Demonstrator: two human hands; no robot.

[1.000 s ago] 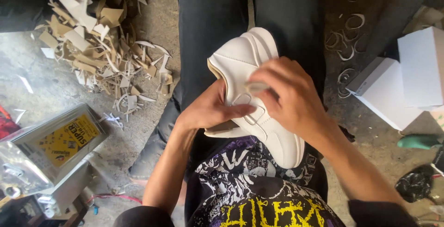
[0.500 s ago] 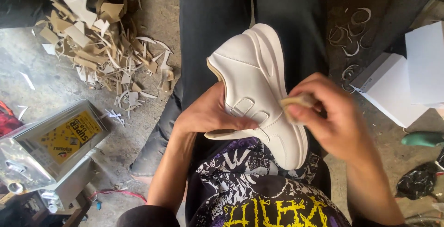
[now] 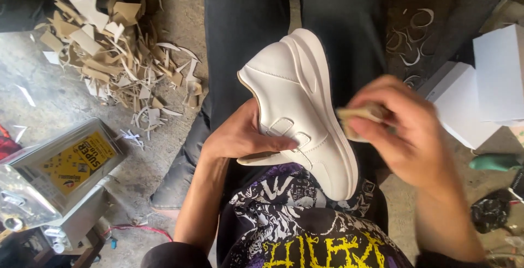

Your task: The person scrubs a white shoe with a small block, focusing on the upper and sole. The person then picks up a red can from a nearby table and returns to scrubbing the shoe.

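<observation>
In the head view, a white shoe (image 3: 297,109) with a thick sole and two straps is being held over the lap of the seated person, its toe pointing away and its heel resting close to the printed shirt (image 3: 305,230). The shoe is being gripped by the left hand (image 3: 240,137) from the side of the opening, with the thumb lying across the straps and the fingers tucked inside or beneath the upper. A small tan pad (image 3: 357,118) is being pinched in the right hand (image 3: 406,131), whose fingers are curled tightly around it; the pad is being held just beside the edge of the sole, and whether it is touching the sole cannot be told. Dark trousers (image 3: 245,22) are being worn on the legs under the shoe. On the floor to the left, a heap of tan and white offcuts (image 3: 109,44) is lying, and nearer the camera a shiny metal can (image 3: 49,175) with a yellow label is standing. To the right, white boxes (image 3: 480,88) are being kept on the floor, with thin curled white trimmings (image 3: 409,33) scattered near them and a green object (image 3: 494,162) lying just below the boxes.
</observation>
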